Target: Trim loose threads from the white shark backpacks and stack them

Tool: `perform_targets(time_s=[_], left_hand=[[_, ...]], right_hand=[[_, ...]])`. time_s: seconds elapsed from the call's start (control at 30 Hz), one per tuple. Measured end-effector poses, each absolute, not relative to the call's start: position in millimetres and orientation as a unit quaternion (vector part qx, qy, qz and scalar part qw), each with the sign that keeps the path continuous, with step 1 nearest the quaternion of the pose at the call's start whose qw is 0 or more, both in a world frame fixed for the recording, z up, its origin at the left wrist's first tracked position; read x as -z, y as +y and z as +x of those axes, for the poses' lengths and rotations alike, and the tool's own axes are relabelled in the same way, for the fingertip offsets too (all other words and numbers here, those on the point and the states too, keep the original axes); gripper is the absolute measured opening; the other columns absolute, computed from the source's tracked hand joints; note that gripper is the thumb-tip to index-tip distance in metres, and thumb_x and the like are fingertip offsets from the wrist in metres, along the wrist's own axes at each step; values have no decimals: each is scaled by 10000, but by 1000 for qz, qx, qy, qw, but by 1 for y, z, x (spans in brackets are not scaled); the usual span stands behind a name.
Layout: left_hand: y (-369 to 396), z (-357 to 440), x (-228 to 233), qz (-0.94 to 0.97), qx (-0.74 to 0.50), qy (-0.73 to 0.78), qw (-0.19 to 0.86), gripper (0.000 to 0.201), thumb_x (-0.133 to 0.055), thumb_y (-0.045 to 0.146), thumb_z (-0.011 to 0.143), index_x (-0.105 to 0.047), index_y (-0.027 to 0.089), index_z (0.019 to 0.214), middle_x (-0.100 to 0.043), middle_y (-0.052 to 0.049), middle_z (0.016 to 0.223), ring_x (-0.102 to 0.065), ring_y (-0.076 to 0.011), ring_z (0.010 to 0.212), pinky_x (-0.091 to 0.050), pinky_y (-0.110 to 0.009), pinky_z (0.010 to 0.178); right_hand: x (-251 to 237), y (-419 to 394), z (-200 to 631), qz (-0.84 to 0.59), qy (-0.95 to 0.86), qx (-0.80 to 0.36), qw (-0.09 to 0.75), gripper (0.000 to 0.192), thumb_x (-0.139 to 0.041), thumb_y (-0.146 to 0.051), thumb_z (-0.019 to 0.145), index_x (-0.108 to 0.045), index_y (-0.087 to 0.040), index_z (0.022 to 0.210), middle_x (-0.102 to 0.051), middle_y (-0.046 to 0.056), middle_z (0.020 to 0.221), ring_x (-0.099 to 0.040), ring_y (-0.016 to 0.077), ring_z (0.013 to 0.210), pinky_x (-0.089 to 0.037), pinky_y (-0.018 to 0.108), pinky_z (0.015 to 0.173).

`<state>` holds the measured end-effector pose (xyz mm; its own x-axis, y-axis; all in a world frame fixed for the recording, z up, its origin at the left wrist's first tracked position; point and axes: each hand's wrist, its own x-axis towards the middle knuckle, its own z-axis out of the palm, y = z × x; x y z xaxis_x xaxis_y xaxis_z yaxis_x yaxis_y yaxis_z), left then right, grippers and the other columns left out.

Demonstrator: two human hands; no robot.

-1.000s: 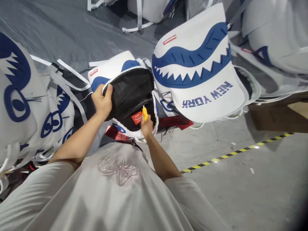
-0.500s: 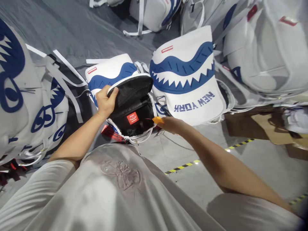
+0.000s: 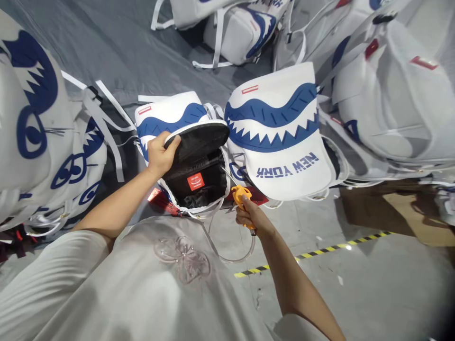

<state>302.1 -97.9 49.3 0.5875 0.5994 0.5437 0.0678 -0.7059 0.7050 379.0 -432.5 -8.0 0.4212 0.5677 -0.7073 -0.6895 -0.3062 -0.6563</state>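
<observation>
A white backpack (image 3: 170,113) with a blue shark-mouth print lies open in front of me, its black lining and a small red label (image 3: 195,181) showing. My left hand (image 3: 160,152) grips the rim of the lifted flap (image 3: 199,139) and keeps it raised. My right hand (image 3: 250,219) is closed on a small orange-handled tool (image 3: 241,196) with a thin metal tip, held just right of the bag's opening. A clear thin tube (image 3: 231,255) loops down below that hand.
A second white shark-mouth backpack reading NEW YORK (image 3: 284,137) lies right of the open one. Several more white bags (image 3: 384,94) are heaped at the right, the back and the left (image 3: 39,132). Yellow-black tape (image 3: 313,253) crosses the grey floor.
My right hand drew the orange tool out of the bag's opening, swung it right, then brought it back beside the bag's right edge. My left hand kept hold of the flap.
</observation>
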Motion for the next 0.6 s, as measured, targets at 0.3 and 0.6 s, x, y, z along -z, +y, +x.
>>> perform_targets(time_s=[0.3,0.6], left_hand=[[-114,296,-61,850,-383,163,324,528,-507,610,921,-458,193,601,-393,39,519,-368,-99,495,-308,-250,519],[-180,250,-69,833,-140,142,516,248,-613,444,879,-626,226,761,-636,24,655,-581,-159,577,-420,-269,491]], right_hand=[[12,-442,363,-585,21,-565,582,616,-679,-787,723,-490,-209,817,-193,-152,487,-105,28,402,-177,168,394],[66,-496,325,-803,-16,-365,471,504,-617,-760,700,-574,-258,719,-608,45,612,-650,280,620,-571,429,596]])
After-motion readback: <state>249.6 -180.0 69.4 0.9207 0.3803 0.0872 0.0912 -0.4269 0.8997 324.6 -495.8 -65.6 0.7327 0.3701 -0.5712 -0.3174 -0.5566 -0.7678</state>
